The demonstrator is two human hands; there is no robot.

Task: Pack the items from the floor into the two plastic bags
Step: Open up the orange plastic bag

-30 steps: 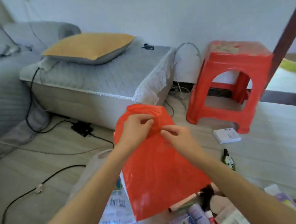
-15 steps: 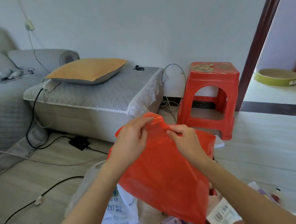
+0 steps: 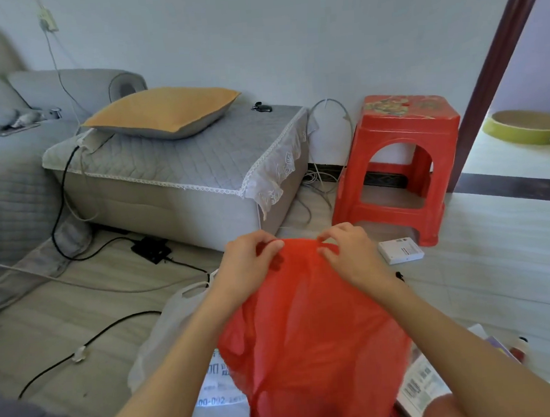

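Note:
I hold a red plastic bag (image 3: 308, 336) up in front of me by its top edge. My left hand (image 3: 248, 265) pinches the rim on the left, and my right hand (image 3: 351, 255) pinches it on the right, a short gap between them. The bag hangs down and hides much of the floor behind it. A white plastic bag (image 3: 172, 342) with blue print lies flat on the floor under my left forearm. A white box (image 3: 400, 251) lies by the stool. Printed packets (image 3: 419, 384) and small bottles (image 3: 518, 349) show at the lower right, partly covered.
A red plastic stool (image 3: 397, 167) stands against the wall on the right. A grey sofa section (image 3: 180, 169) with an orange cushion (image 3: 162, 112) fills the left. Black cables (image 3: 81, 349) and a power adapter (image 3: 151, 249) cross the floor at left. A doorway opens at far right.
The view has tilted up and steadied. Both hands have lowered the red bag and moved apart along its top edge, spreading the rim wider.

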